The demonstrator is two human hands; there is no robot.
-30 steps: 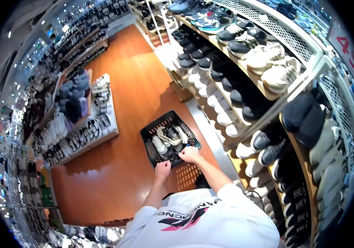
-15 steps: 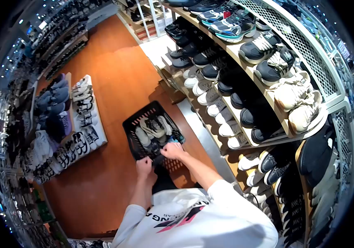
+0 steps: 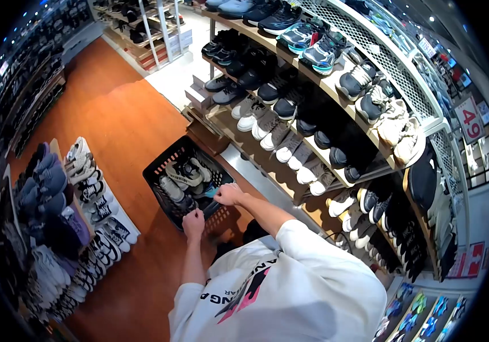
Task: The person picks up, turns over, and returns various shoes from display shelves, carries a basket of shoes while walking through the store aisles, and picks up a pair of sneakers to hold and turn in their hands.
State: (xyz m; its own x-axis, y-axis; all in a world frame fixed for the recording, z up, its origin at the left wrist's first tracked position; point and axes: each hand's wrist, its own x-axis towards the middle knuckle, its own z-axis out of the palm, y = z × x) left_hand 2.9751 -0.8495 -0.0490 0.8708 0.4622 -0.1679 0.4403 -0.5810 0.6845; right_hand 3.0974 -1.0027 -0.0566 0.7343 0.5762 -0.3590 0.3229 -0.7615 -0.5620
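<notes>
A dark plastic shopping basket [image 3: 167, 151] is in front of my body, with several shoes [image 3: 183, 174] in it, pale and grey ones among them. My left hand [image 3: 193, 222] is closed at the near left side of the basket. Farther right, my right hand [image 3: 229, 194] is closed over the near right side. Both seem to grip the basket's near edge or handle; the fingers partly hide which. A small light-blue item [image 3: 210, 192] shows inside, beside my right hand.
Tiered shelves [image 3: 344, 91] full of shoes run along the right. A low display [image 3: 127, 225] with rows of shoes stands on the left. Orange-brown floor [image 3: 113, 108] stretches between them toward a rack [image 3: 159, 34] at the far end. A cardboard box [image 3: 207, 137] sits by the right shelf.
The view has turned and shifted, so the basket appears farther left and more signs show at right. My hands have moved apart along the basket's near side.
</notes>
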